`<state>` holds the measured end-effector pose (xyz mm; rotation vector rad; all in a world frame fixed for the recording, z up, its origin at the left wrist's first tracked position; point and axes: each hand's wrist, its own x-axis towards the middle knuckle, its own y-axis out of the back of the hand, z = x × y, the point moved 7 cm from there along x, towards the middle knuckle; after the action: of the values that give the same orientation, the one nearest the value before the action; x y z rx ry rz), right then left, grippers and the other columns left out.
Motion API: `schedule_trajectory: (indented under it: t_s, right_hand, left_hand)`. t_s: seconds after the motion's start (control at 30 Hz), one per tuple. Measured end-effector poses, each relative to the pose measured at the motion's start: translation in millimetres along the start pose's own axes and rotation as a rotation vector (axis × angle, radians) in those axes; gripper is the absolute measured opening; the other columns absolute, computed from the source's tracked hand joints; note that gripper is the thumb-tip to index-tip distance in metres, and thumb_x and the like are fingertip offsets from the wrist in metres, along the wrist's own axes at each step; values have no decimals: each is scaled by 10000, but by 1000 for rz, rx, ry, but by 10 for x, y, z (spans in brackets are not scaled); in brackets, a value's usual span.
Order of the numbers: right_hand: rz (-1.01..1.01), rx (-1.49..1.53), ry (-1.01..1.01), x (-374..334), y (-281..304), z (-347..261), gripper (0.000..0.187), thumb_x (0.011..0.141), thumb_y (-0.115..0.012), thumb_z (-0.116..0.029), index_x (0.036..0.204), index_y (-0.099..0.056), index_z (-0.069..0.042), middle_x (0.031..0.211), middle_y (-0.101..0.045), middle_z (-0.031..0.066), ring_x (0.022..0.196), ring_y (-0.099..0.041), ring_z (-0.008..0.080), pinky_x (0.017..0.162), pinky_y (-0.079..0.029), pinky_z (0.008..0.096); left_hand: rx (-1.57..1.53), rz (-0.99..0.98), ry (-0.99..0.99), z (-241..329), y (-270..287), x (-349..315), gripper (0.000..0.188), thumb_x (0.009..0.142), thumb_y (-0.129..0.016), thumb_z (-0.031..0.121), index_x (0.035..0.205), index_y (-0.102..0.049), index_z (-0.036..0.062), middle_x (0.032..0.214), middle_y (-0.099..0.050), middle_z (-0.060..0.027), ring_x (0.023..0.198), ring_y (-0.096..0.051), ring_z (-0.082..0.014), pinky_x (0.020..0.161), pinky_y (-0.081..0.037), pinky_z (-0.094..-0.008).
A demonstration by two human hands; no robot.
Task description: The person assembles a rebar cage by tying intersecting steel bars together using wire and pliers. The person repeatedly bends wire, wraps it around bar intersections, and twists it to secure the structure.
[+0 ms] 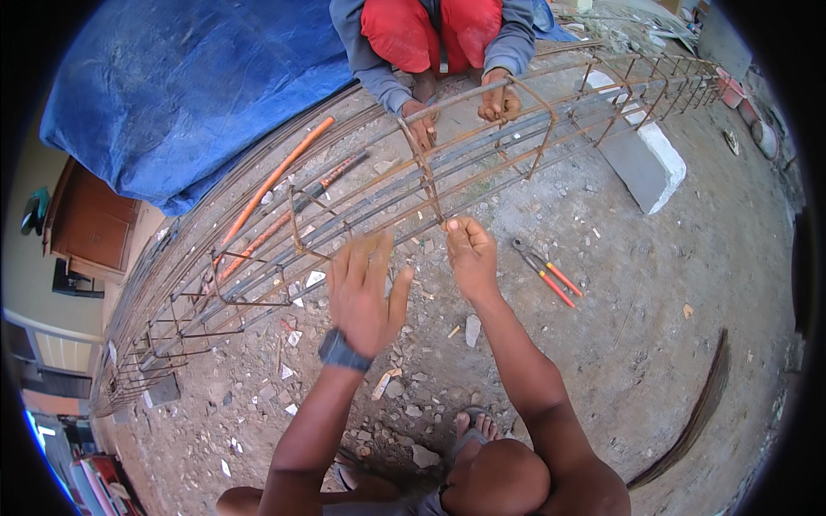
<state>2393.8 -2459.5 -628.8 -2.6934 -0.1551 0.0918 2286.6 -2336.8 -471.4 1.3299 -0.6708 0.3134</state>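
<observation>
A long cage of steel rebar runs from the lower left to the upper right, with square stirrups around its bars. My right hand pinches the near lower corner of a stirrup in the middle. With fingers stretched out, my left hand hovers beside the cage, slightly blurred and holding nothing; a dark watch is on its wrist. Across the cage, a co-worker's hands are at the bars. Red-handled pincers lie on the ground right of my right hand.
A blue tarp covers the upper left. Two orange-brown pipes lie behind the cage among loose rods. A pale block sits under its right part. A bundle of thin wire lies at the lower right. Rubble litters the ground near my feet.
</observation>
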Motion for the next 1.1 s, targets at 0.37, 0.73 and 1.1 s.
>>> schedule_trajectory:
  t_s: [0.37,0.73,1.1]
  right_hand:
    - [32,-62,-20,115,-119,-110,159,991,-620,-155,904,-629,-22,697,-608,-2,594,-484,40,518,-363,230]
    - [123,221,85,95,-304,-181,120,988,-572,-33,1034,-461,-32,795,-673,76,589,-578,74,490,-465,233]
    - [194,480,-28,25,-373,-89,92,986,-560,15,1041,-501,-29,808,-659,64,685,-595,74,569,-468,218]
  left_hand:
    - [-752,-283,727,-615,-1024,468,199,943,-674,196,1017,-711,16,914,-734,-63,830,-676,-125,776,-517,-266]
    - [-268,293,-38,-33,-603,415,141,816,-746,29,953,-713,45,963,-741,-129,865,-704,-298,763,-512,-399]
    - [-376,265,19,-9,-620,317,203,803,-756,-10,1003,-720,1,1043,-731,-167,955,-702,-323,908,-534,-416]
